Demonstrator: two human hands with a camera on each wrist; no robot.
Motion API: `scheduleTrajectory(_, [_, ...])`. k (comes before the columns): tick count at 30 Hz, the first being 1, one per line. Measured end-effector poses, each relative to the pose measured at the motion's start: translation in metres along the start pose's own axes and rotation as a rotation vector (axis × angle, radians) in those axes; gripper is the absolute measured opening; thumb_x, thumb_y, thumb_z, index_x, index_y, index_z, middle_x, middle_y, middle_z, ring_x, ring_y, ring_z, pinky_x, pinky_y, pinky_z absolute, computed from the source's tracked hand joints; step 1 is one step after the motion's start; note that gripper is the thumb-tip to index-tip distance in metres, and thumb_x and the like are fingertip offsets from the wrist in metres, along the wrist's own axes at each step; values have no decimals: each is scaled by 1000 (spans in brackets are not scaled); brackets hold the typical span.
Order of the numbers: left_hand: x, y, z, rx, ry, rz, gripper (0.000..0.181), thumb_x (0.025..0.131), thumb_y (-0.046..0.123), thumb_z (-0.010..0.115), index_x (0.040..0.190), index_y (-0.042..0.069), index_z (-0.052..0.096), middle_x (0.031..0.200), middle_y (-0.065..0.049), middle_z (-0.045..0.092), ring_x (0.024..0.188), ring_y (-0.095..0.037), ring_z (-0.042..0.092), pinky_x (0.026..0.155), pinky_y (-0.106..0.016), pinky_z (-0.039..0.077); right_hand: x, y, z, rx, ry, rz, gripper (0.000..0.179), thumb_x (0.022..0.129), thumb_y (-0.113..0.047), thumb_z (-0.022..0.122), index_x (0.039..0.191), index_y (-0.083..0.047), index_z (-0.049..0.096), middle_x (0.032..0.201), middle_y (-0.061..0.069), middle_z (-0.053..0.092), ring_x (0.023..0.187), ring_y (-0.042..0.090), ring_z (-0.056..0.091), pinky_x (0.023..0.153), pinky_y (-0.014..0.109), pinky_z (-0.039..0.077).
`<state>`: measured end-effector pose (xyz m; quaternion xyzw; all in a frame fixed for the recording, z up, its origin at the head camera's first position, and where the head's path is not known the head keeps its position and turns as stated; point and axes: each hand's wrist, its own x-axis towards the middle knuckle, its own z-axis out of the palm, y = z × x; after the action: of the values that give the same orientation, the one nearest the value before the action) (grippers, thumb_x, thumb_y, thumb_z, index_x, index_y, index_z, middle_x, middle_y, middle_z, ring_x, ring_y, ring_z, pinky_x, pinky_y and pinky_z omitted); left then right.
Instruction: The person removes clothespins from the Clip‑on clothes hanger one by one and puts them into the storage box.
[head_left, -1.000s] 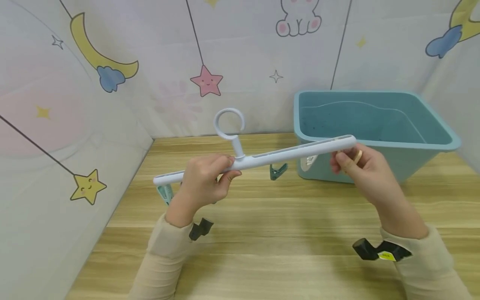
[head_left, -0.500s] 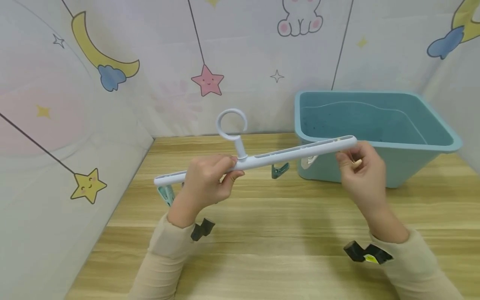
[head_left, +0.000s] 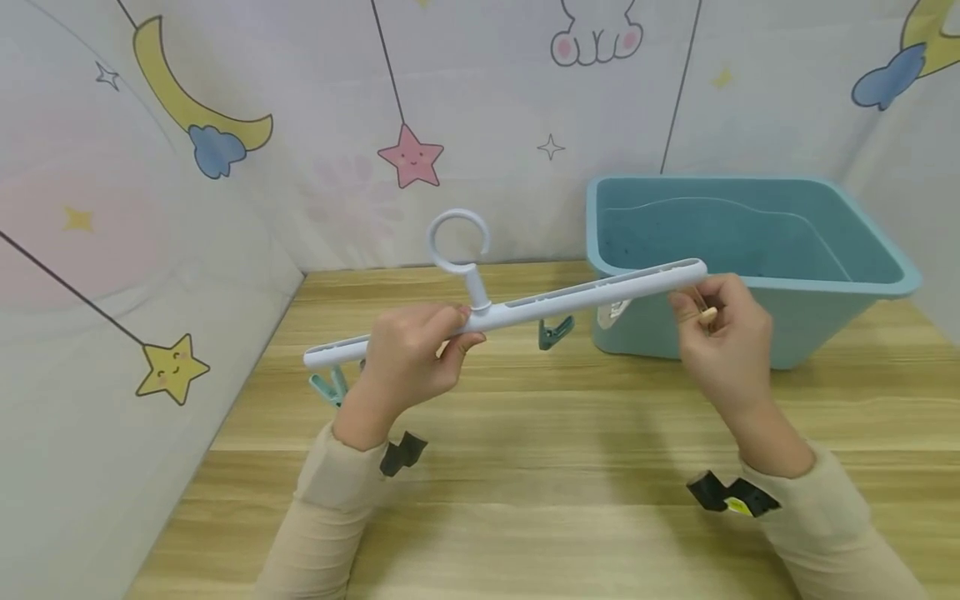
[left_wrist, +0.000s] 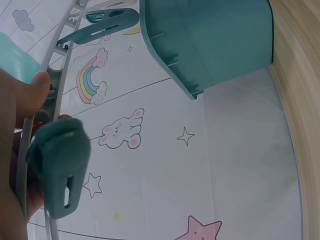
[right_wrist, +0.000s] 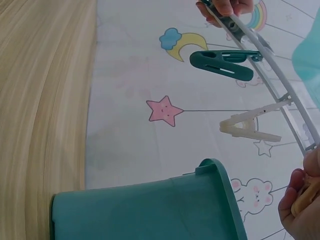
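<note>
A pale lilac clothes hanger [head_left: 577,307] is held up above the table, tilted with its right end higher. My left hand [head_left: 416,354] grips its middle, just under the round hook. Under the right end, my right hand [head_left: 723,346] pinches a cream clothespin [head_left: 707,316], mostly hidden by the fingers. From the bar hang a white clothespin [right_wrist: 250,122], a dark green clothespin [head_left: 555,332] and, at the left end, a light green clothespin [head_left: 330,387]. Close to my left hand, another green clothespin [left_wrist: 62,167] shows in the left wrist view.
A teal plastic tub [head_left: 750,287] stands at the back right of the wooden table [head_left: 540,500], behind the hanger's right end. Patterned cloth [head_left: 495,100] with stars and moons covers the walls behind and on the left.
My right wrist has shifted left and turned, its fingers folding closer round the cream clothespin. The hanger's right end sits slightly higher, and the light green clothespin has swung. The left hand keeps its grip.
</note>
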<state>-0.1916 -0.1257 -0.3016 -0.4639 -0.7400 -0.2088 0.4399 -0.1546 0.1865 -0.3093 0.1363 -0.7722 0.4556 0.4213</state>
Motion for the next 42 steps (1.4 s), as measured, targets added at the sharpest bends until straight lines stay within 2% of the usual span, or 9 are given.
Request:
scheduleTrajectory(8, [0,-1,-1,8,31,-11,34,99,32,53,80,3,55,70,-8,66,49,-16,53,41,-27,40,5,-3,-9,22,-93,-4,8,88,7,63,91,12,58,80,-19,51,49,-3,35,45,16,29])
scheduleTrajectory(15, [-1,-5,-3,40,40,-35,36,100,32,53,81,1,57,67,-7,64,48,-16,53,41,-28,41,10,-1,-17,-8,-171,44,10,92,3,59,99,11,62,82,-23,57,67,-6,55,51,11,37])
scheduleTrajectory(21, [0,-9,-7,56,54,-51,35,98,31,55,81,1,56,70,-10,67,52,-19,60,43,-31,45,18,6,-22,-31,-182,67,12,94,-1,59,99,9,63,78,-24,57,62,-5,53,51,11,36])
scheduleTrajectory(29, [-1,-10,-9,59,43,-51,32,97,30,58,82,1,56,73,-11,68,56,-21,64,46,-32,50,39,19,-33,-89,-265,151,25,96,-13,60,112,5,62,81,-26,56,61,-4,49,49,15,33])
scheduleTrajectory(36, [-1,-11,-9,56,48,-65,35,98,32,56,82,1,57,72,-12,68,53,-20,61,43,-31,46,64,26,-33,-153,-273,232,31,94,-19,64,116,1,62,90,-25,53,65,3,45,51,14,34])
scheduleTrajectory(42, [-1,-11,-10,52,44,-70,35,98,32,56,82,1,57,70,-11,67,50,-19,58,41,-30,44,76,32,-31,-192,-293,315,40,93,-33,63,118,-1,62,85,-28,54,70,-10,53,58,9,40])
